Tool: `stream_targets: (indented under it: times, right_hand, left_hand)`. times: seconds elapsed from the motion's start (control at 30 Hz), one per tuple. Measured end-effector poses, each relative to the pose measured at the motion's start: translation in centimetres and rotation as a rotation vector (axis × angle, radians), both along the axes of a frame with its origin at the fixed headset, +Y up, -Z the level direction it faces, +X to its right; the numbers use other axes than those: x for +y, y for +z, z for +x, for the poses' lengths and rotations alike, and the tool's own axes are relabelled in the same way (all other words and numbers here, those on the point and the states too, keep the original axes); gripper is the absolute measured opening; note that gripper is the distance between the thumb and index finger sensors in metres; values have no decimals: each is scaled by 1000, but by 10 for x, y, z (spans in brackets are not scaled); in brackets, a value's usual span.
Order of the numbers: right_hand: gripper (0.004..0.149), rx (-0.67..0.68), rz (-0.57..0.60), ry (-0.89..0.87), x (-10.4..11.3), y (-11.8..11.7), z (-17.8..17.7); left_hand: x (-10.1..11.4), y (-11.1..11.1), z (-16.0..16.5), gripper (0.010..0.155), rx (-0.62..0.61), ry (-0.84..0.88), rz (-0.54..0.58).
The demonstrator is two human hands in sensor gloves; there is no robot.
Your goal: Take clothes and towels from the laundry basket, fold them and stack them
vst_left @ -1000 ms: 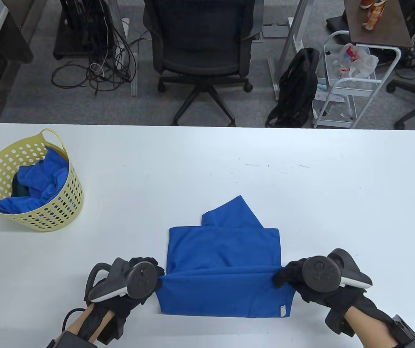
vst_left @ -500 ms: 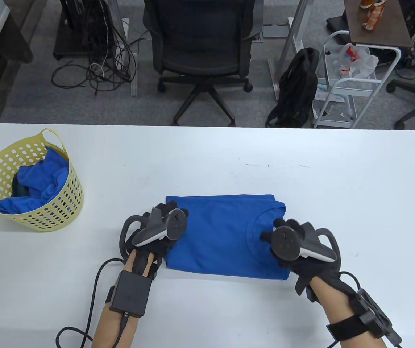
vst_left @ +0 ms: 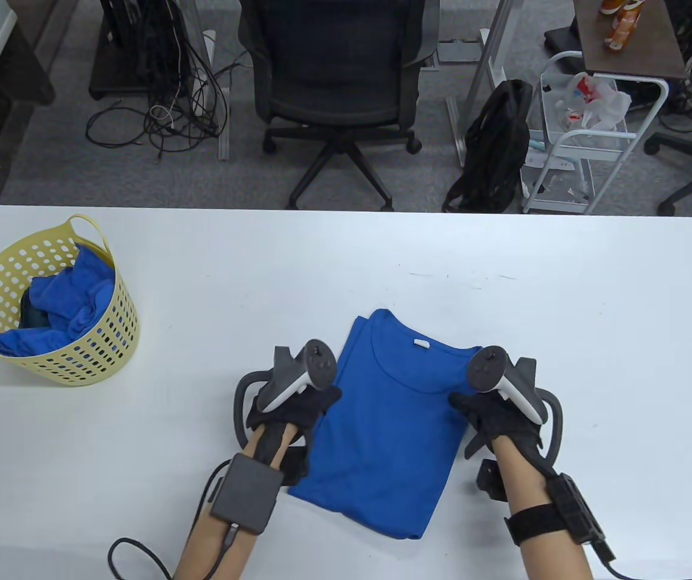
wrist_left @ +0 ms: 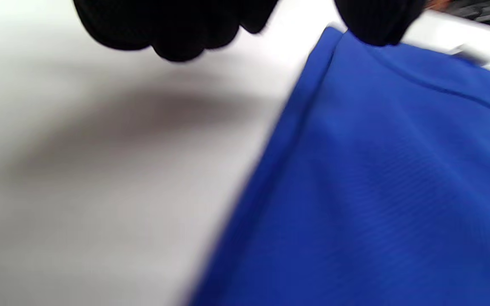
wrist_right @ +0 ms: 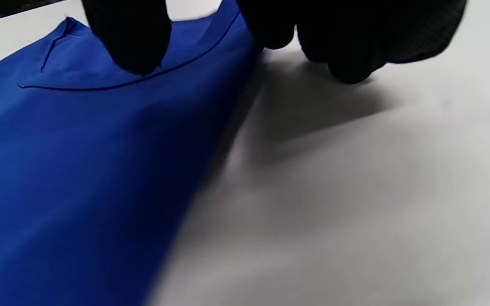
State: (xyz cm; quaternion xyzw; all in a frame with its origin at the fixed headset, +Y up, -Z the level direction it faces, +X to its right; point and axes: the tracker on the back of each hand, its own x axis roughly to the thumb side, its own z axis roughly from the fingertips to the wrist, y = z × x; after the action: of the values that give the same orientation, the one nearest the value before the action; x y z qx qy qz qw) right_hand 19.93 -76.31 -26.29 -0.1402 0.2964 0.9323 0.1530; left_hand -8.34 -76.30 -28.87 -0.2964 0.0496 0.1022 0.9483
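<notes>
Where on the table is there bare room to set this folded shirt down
Bare tabletop lies right of the right hand up to the table edge, along the far edge beyond the blue shirt, and between the yellow basket and the left hand. It is crowded near the front, around shirt and hands.

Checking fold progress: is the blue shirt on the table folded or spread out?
Folded. The shirt lies as a narrow rectangle, no sleeves showing, collar and tag on top, with the left hand and right hand at its sides.
</notes>
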Motion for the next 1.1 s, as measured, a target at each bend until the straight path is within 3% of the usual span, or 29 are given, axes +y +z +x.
stream_targets:
  times: [0.07, 0.13, 0.2, 0.27, 0.3, 0.33, 0.4, 0.47, 0.5, 0.53, 0.6, 0.67, 0.73, 0.8, 0.97, 1.1]
  right_hand:
    - [97, 11, 35, 208, -8, 2, -12]
    - [87, -80, 104, 129, -10, 6, -18]
    - [55, -135, 203, 39, -12, 7, -22]
    - [43, -37, 260, 111, -11, 8, -34]
    - [42, 23, 307, 191, -9, 9, -37]
    - [42, 58, 364, 216, -7, 10, -37]
    - [44, 16, 374, 56, -7, 9, -31]
    - [67, -9, 382, -102, -8, 8, -17]
    - [73, 1, 361, -205, -9, 9, -8]
    - [74, 50, 368, -319, -9, 12, 0]
    - [72, 186, 362, -416, -12, 18, 6]
    - [69, 289, 232, -353, -17, 23, 4]
    - [66, 355, 214, -209, -19, 25, -5]
    - [68, 410, 302, -197, -17, 24, -18]
    - [73, 506, 345, -82, -9, 18, -31]
    - [75, 382, 421, 101, 22, 0, 1]
  left_hand:
    - [-10, -9, 20, 103, 74, -21, -49]
    - [-14, -14, 40, 97, 18, -142, 65]
    - [-13, -13, 51, 79, -11, -150, 125]
    - [-13, -9, 56, 56, 36, -91, 178]
    - [-13, -8, 57, 55, 7, -129, 194]
    - [-12, -6, 57, 55, -38, -178, 229]
    - [-11, -1, 53, 71, -25, -171, 326]
    - [-14, 0, 44, 99, -34, -75, 337]
    - [-15, -2, 37, 102, -82, -10, 305]
    - [-17, -4, 28, 97, -160, 86, 270]
    - [-19, -7, 15, 73, -310, 255, 131]
    - [-17, -8, 10, 81, -372, 241, -4]
    - [-17, -7, 15, 93, -499, 115, -30]
    - [-17, -1, 22, 96, -576, 50, 50]
    - [-18, 4, 23, 96, -563, 99, 112]
    - [-14, -21, 67, 97, -523, 152, 267]
